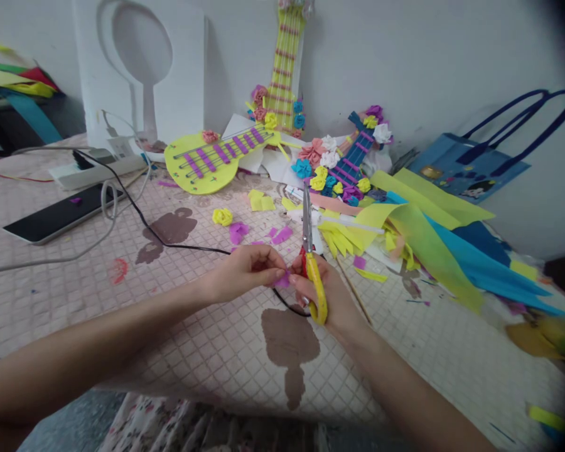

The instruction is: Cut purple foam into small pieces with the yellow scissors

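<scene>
In the middle of the view my two hands meet above the patterned tablecloth. My left hand [254, 271] pinches a small piece of purple paper [283, 280] between thumb and fingers. At the paper's other side, the fingertips of my right hand [327, 290] touch it too. Scissors [314, 276] with red and yellow handles are hooked in my right hand, blades pointing up and away. A yellow paper rose [222, 217] and purple paper scraps [238, 233] lie just beyond my left hand.
Paper guitars, one yellow [207, 164] and one blue [355, 157], sit near the wall. Coloured paper sheets [433, 245] spread at right, before a blue bag [471, 163]. A black cable [183, 246] runs under my hands. A dark flat device [61, 213] lies left.
</scene>
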`<state>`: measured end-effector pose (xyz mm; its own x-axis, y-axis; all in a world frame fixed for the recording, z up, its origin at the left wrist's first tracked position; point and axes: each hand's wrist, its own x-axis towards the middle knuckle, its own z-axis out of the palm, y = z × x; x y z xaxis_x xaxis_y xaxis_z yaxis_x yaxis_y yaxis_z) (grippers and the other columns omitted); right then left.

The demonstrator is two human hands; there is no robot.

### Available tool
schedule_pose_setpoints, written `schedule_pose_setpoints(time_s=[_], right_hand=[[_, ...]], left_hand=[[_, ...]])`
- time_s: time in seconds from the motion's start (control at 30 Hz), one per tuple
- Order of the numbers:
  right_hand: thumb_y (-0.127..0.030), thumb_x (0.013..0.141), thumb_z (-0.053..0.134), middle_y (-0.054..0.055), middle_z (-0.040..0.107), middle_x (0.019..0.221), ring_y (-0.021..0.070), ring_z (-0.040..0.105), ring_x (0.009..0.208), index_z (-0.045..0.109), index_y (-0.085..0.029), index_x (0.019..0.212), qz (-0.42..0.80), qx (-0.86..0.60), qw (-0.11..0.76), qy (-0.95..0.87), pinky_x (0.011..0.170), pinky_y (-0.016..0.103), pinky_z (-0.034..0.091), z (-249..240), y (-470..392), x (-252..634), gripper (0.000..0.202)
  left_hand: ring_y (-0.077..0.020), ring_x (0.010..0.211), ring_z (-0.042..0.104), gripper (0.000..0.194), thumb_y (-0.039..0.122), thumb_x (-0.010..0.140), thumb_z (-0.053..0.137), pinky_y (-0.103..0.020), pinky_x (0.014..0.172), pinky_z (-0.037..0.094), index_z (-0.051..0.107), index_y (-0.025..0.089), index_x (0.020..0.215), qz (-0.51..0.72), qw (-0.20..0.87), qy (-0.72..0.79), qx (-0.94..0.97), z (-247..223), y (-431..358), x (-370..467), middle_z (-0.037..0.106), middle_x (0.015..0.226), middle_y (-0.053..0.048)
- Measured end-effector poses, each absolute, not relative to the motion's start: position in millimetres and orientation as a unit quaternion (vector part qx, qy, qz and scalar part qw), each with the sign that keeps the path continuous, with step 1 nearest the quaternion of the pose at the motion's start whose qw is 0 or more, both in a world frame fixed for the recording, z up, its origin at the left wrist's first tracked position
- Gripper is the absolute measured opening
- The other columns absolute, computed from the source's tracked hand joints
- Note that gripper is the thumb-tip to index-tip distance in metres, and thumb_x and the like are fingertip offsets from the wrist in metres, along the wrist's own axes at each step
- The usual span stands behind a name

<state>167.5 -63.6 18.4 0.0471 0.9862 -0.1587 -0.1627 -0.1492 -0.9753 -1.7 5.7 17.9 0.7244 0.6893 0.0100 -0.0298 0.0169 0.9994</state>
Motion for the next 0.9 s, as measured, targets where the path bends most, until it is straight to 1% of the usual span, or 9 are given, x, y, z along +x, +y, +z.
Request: schedule_pose_setpoints(time_s=[0.23, 0.3, 0.4, 0.43, 0.57, 0.67, 0.73, 0.83, 0.9], right_hand=[[-0.026, 0.065, 0.073, -0.009, 0.051, 0.06, 0.004, 0.042, 0.039, 0.053, -0.02, 0.079, 0.547, -0.516, 0.522, -0.403, 0.036, 0.017, 0.035, 14.1, -62.8, 169.4, 0.026], [-0.026, 0.065, 0.073, -0.01, 0.051, 0.058, 0.0046, 0.042, 0.039, 0.053, -0.021, 0.078, 0.538, -0.519, 0.527, -0.404, 0.035, 0.017, 0.034, 13.7, -62.2, 169.2, 0.025], [-0.027, 0.065, 0.075, -0.01, 0.052, 0.058, 0.0046, 0.041, 0.038, 0.053, -0.021, 0.079, 0.541, -0.52, 0.531, -0.393, 0.035, 0.018, 0.033, 14.0, -61.4, 168.6, 0.027], [-0.028, 0.064, 0.076, -0.009, 0.052, 0.059, 0.0044, 0.041, 0.038, 0.054, -0.021, 0.079, 0.544, -0.519, 0.531, -0.391, 0.035, 0.018, 0.033, 14.2, -61.3, 168.4, 0.028], [-0.031, 0.064, 0.079, -0.009, 0.053, 0.061, 0.0043, 0.041, 0.039, 0.054, -0.021, 0.082, 0.56, -0.512, 0.527, -0.383, 0.037, 0.018, 0.035, 14.1, -62.2, 168.5, 0.032], [-0.04, 0.072, 0.076, -0.01, 0.048, 0.054, 0.0051, 0.04, 0.039, 0.053, -0.021, 0.083, 0.568, -0.502, 0.519, -0.395, 0.039, 0.018, 0.036, 14.4, -63.5, 169.7, 0.032], [-0.047, 0.076, 0.073, -0.008, 0.05, 0.059, 0.0053, 0.042, 0.042, 0.052, -0.021, 0.08, 0.556, -0.502, 0.514, -0.419, 0.041, 0.018, 0.039, 16.3, -64.4, 170.3, 0.034], [-0.05, 0.073, 0.075, -0.006, 0.053, 0.069, 0.005, 0.043, 0.047, 0.052, -0.02, 0.078, 0.542, -0.506, 0.507, -0.44, 0.042, 0.018, 0.041, 20.6, -65.2, 170.0, 0.039], [-0.048, 0.07, 0.078, -0.007, 0.052, 0.067, 0.0049, 0.042, 0.045, 0.051, -0.021, 0.081, 0.549, -0.51, 0.507, -0.427, 0.041, 0.018, 0.041, 22.3, -65.0, 169.0, 0.04]], left_hand=[[-0.0097, 0.061, 0.056, 0.032, 0.045, 0.086, 0.059, -0.025, 0.064, 0.047, 0.06, 0.013, 0.084, 0.264, 0.686, 0.308, 0.604, 19.9, 6.8, -2.8, 0.059, 0.069, 0.001], [-0.0106, 0.063, 0.056, 0.035, 0.048, 0.084, 0.062, -0.025, 0.063, 0.047, 0.059, 0.013, 0.083, 0.259, 0.677, 0.308, 0.617, 20.9, 5.9, -2.1, 0.06, 0.07, 0.0], [-0.0111, 0.067, 0.056, 0.034, 0.041, 0.072, 0.077, -0.024, 0.063, 0.046, 0.059, 0.013, 0.08, 0.26, 0.664, 0.292, 0.637, 19.0, 3.7, -0.3, 0.062, 0.073, -0.001], [-0.0107, 0.066, 0.056, 0.033, 0.039, 0.072, 0.078, -0.024, 0.063, 0.046, 0.059, 0.013, 0.079, 0.263, 0.663, 0.292, 0.637, 17.8, 3.2, 0.2, 0.062, 0.072, -0.001], [-0.0087, 0.06, 0.055, 0.025, 0.035, 0.078, 0.071, -0.022, 0.06, 0.044, 0.059, 0.013, 0.073, 0.261, 0.671, 0.308, 0.622, 15.4, 4.1, -0.4, 0.06, 0.064, 0.002], [-0.0088, 0.06, 0.056, 0.023, 0.033, 0.08, 0.069, -0.021, 0.06, 0.043, 0.06, 0.013, 0.073, 0.268, 0.668, 0.316, 0.618, 17.5, 8.4, -3.0, 0.06, 0.063, 0.002], [-0.0087, 0.06, 0.056, 0.022, 0.032, 0.081, 0.068, -0.021, 0.06, 0.043, 0.059, 0.013, 0.074, 0.28, 0.657, 0.32, 0.623, 19.2, 11.8, -4.8, 0.061, 0.063, 0.001], [-0.009, 0.058, 0.054, 0.02, 0.031, 0.082, 0.066, -0.022, 0.058, 0.043, 0.057, 0.014, 0.075, 0.301, 0.627, 0.318, 0.644, 20.5, 14.4, -6.0, 0.059, 0.063, 0.002], [-0.0089, 0.057, 0.052, 0.018, 0.03, 0.082, 0.064, -0.021, 0.055, 0.042, 0.058, 0.014, 0.075, 0.317, 0.579, 0.323, 0.679, 20.8, 12.9, -5.7, 0.058, 0.062, 0.002]])
